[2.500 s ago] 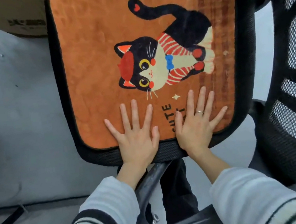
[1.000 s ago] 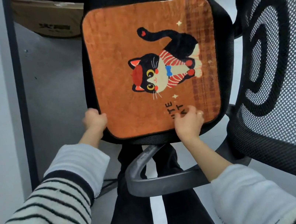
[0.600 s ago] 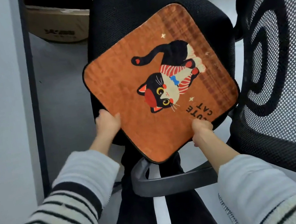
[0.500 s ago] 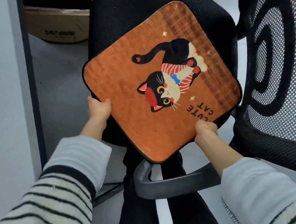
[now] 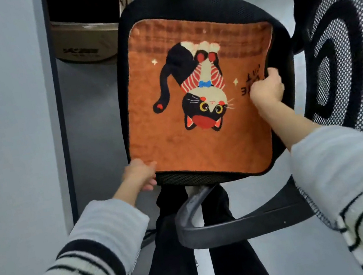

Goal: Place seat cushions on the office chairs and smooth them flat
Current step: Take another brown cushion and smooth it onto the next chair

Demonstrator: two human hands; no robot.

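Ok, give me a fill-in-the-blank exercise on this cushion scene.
1. The cushion lies on the black mesh ____ of the office chair.
2. The cat printed on it is mostly ____ in colour.
3. The right hand grips the cushion's ____ edge.
4. The left hand holds its near-left ____.

Missing words: seat; black; right; corner

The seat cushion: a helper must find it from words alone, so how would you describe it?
Find the black mesh office chair beside the grey wall. On its seat lies the seat cushion: an orange plush square, the only one with a black cartoon cat, gripped by both hands.
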